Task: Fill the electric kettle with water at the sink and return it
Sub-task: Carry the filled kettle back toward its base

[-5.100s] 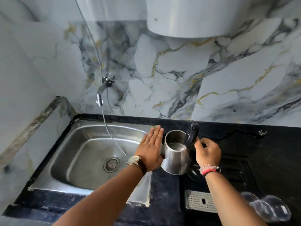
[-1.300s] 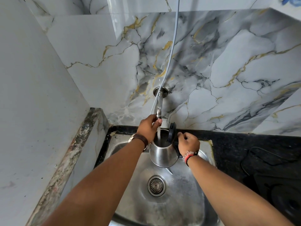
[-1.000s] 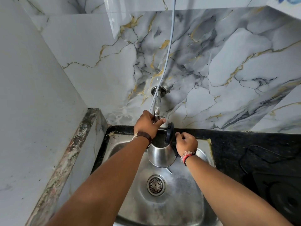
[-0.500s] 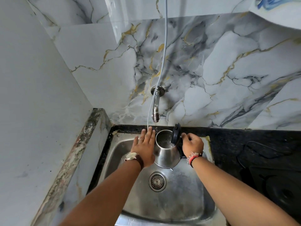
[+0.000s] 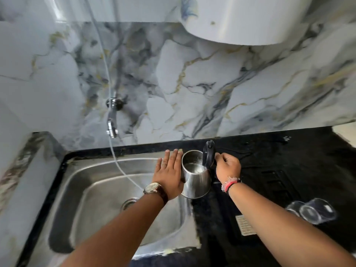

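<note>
The steel electric kettle (image 5: 195,181) is held in the air over the right rim of the sink (image 5: 81,189), its black lid (image 5: 209,154) flipped up and water visible inside. My right hand (image 5: 227,166) is closed on the kettle's handle behind the lid. My left hand (image 5: 169,173) lies flat, fingers straight, against the kettle's left side. The wall tap (image 5: 112,120) is up and to the left, apart from both hands, with no water seen running.
A thin hose (image 5: 119,164) hangs from above past the tap into the sink basin. Black countertop (image 5: 269,162) lies to the right, with a stove surface (image 5: 277,182), a metal grille (image 5: 244,225) and clear glasses (image 5: 312,211) lying on it. A white appliance (image 5: 240,18) hangs overhead.
My left hand left the tap and went flat against the kettle. The kettle moved right, from under the tap to the sink's right rim. The view swung right.
</note>
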The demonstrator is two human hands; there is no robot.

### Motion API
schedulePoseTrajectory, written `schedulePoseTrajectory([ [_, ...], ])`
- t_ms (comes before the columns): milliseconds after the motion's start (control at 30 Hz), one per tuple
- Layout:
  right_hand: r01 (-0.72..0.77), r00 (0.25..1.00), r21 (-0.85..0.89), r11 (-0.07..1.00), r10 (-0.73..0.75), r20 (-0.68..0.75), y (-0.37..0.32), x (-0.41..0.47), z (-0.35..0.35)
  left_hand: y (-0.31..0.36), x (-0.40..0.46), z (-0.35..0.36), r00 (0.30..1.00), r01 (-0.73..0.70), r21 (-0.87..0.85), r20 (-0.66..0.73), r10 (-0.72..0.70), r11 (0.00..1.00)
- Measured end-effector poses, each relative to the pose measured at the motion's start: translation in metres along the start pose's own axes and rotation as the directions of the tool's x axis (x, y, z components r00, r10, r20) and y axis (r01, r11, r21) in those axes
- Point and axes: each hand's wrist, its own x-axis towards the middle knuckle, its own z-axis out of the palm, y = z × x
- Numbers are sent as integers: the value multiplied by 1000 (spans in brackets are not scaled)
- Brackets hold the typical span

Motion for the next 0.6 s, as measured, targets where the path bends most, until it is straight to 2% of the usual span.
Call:
schedulePoseTrajectory([
  [133,-10,999,-25,1000,9,-42,39,30,-71,82,20,21,1000,6,-39,19,-5,999],
  [333,11,1000,-53,999,-11,-5,94,83,-158,196,46,59,994,87,-49,66,-83,995],
  [433,27,1000,-61,998,-25,18,116,106,-181,230,60,75,990,113,-15,90,-111,993],
  [600,30,998,-69,997,-25,65,141,118,-191,248,65,87,976,160,25,144,-161,987],
])
